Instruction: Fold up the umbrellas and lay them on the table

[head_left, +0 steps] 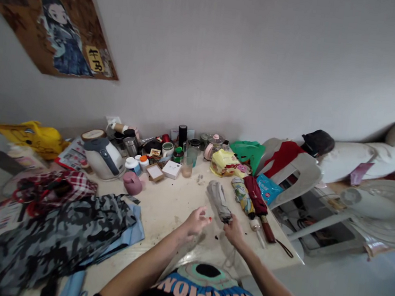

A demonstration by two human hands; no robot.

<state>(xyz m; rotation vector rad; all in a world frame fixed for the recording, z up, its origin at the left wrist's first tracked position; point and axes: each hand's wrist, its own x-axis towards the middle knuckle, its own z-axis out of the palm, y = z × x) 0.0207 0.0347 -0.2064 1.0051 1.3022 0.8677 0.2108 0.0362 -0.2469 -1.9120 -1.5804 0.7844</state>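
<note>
A grey folded umbrella (219, 199) points away from me over the table (170, 202), its near end in the closed fingers of my right hand (233, 230). To its left, my left hand (196, 221) is held with its fingers apart and nothing in them. Right of the grey umbrella lie a yellow patterned folded umbrella (242, 196) and a dark red one (256, 195) with a brown handle and a wrist loop. A camouflage cloth or umbrella canopy (67, 228) spreads over the table's left side, partly on a light blue cloth (134, 228).
Along the wall stand an electric kettle (102, 156), a pink jug (132, 183), a white box (171, 169), a glass cup (187, 169) and several bottles. A yellow bag (224, 163) and a blue packet (268, 189) lie back right. A white chair (297, 173) and fan (372, 206) stand at right.
</note>
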